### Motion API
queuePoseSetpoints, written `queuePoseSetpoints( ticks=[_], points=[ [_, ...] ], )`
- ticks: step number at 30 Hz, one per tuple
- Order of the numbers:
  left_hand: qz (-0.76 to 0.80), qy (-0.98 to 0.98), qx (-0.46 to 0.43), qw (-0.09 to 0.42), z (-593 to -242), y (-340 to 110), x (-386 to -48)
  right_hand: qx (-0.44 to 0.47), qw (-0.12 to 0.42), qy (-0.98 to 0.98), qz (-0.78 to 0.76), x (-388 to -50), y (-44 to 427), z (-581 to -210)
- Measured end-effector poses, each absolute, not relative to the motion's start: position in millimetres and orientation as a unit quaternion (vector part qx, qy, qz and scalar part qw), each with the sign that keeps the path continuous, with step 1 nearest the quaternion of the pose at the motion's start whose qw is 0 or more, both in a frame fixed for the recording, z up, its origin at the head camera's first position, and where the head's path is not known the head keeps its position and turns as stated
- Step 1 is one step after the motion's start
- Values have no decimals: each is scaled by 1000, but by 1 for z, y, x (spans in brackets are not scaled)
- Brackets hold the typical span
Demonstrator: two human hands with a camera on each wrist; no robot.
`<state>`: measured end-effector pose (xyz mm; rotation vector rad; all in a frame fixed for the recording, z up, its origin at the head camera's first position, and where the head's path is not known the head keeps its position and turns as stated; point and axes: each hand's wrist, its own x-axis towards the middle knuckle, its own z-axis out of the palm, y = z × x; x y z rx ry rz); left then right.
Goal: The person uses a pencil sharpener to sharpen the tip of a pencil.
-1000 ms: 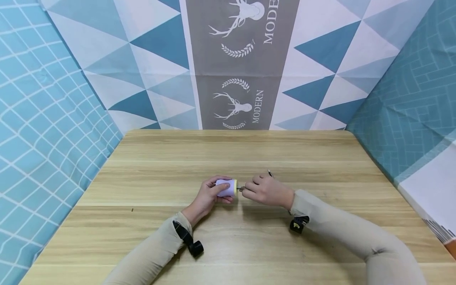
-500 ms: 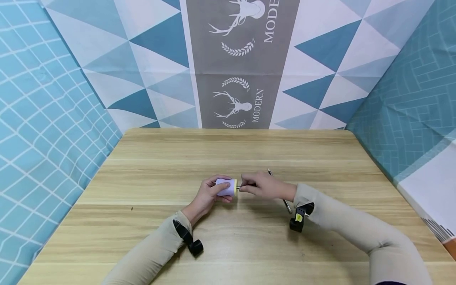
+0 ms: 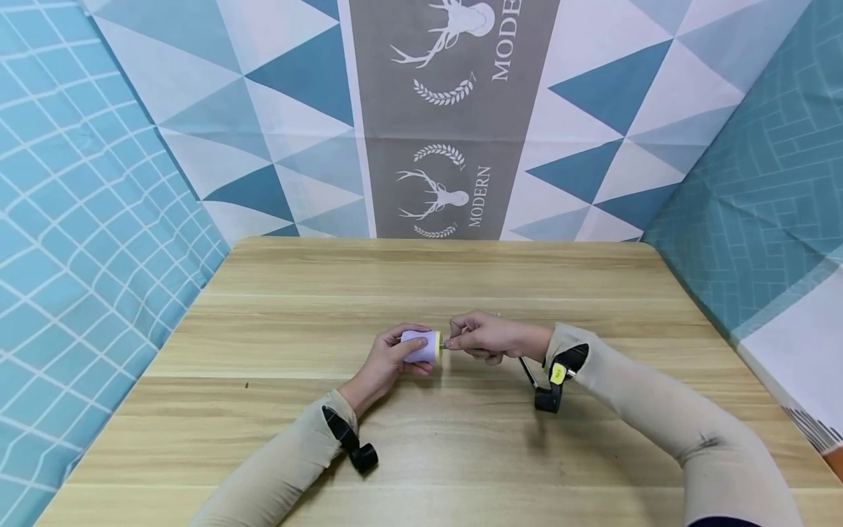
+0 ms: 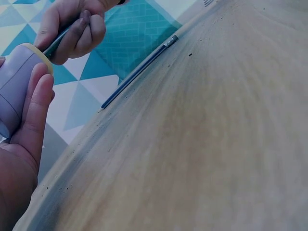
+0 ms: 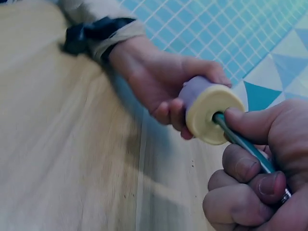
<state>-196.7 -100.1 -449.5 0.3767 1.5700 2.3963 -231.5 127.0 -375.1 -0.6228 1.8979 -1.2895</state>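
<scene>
Grips lilac cylinder [image 3: 420, 355] in left hand [image 3: 386, 358] over the table [image 3: 421, 446], well in from its far edge; pinches green pencil [image 5: 245, 143] in right hand [image 3: 482, 335]. Has pencil's end inside cylinder's yellow face [image 5: 202, 123].

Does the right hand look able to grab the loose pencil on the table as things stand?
Probably not straight away: the right hand grips the green pencil at the hole of the purple cylinder. Once freed, it likely could; the loose pencil lies close by, nothing visible resting on it.

Lilac cylinder [image 4: 15, 85], pale-yellow end [image 5: 202, 124]; green pencil [image 5: 244, 143]; white-gridded blue cloth [image 3: 79, 219].
</scene>
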Motion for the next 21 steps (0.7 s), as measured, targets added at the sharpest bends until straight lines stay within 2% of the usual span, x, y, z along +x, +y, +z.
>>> queuePoseSetpoints(
  ticks=[16,21],
  points=[
    [817,542,153,120,-448,-98,-193,-152,483,662,-553,-234,131,-376],
    [810,554,153,115,-447,-99,-193,-133,534,608,-572,-238,134,-381]
  ],
)
